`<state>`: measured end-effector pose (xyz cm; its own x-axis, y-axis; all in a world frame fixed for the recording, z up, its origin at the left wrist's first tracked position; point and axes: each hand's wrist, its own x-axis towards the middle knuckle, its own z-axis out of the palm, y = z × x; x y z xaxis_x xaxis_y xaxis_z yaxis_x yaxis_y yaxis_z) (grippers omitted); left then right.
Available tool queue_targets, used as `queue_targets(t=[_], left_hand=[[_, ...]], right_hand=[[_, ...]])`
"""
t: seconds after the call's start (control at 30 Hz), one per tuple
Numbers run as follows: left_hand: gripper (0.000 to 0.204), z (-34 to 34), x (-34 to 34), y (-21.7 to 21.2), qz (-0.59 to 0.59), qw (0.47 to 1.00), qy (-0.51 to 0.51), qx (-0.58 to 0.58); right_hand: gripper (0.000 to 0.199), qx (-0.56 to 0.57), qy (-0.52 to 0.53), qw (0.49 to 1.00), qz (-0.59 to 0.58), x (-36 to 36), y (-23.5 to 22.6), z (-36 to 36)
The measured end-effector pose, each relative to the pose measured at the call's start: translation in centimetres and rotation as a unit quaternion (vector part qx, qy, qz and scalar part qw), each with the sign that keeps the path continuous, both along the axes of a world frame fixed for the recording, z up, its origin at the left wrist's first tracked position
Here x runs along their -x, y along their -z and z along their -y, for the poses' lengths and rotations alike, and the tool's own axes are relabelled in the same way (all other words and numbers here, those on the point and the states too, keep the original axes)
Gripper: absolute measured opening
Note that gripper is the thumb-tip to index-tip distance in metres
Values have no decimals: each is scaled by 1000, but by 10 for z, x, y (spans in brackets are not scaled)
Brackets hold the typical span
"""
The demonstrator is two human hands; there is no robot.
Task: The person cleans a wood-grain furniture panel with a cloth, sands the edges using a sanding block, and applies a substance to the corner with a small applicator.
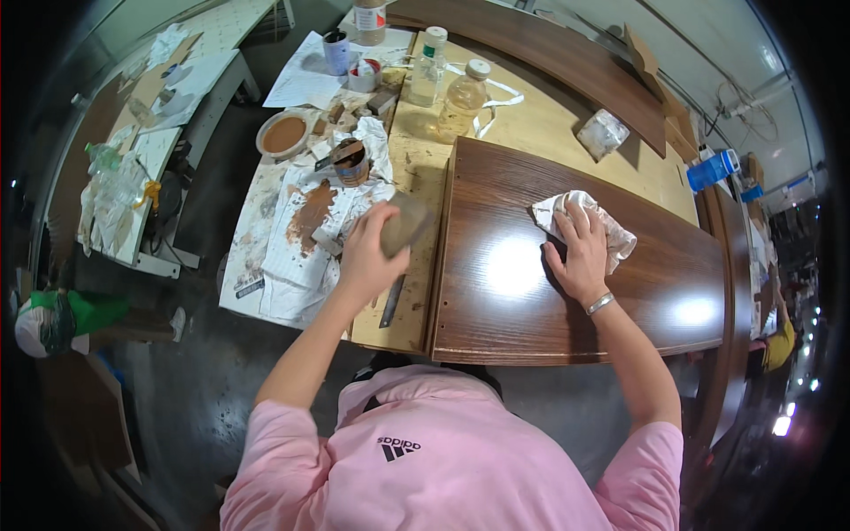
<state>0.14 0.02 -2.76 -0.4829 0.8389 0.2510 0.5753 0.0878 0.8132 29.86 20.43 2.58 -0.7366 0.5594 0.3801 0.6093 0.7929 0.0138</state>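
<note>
Right hand (584, 257) presses soft, limp rag (611, 232) flat on panel (496, 301) — left hand (367, 257) grip pinches stiff, light block (405, 223).

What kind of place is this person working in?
Most likely a furniture finishing workshop. A glossy dark wood panel lies on a workbench, the right hand presses a white rag onto it, and an open tin sits on stained paper nearby.

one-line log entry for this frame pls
left hand: grips grey block beside panel | right hand: presses white rag on glossy brown wood panel | nearby: open tin, two bottles
</note>
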Motion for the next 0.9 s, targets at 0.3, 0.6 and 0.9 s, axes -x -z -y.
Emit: queue_targets(t=[0.3,0.6,0.9], left_hand=[[65,-37,4,-37,362,876,317,29],[58,-82,36,-22,51,960,273,-47],[59,-161,80,-10,62,987,145,-42]], right_hand=[[47,33,9,999,-15,8,-11,5],[46,37,25,999,-29,4,-7,-1],[43,54,13,998,-43,9,-5,1]])
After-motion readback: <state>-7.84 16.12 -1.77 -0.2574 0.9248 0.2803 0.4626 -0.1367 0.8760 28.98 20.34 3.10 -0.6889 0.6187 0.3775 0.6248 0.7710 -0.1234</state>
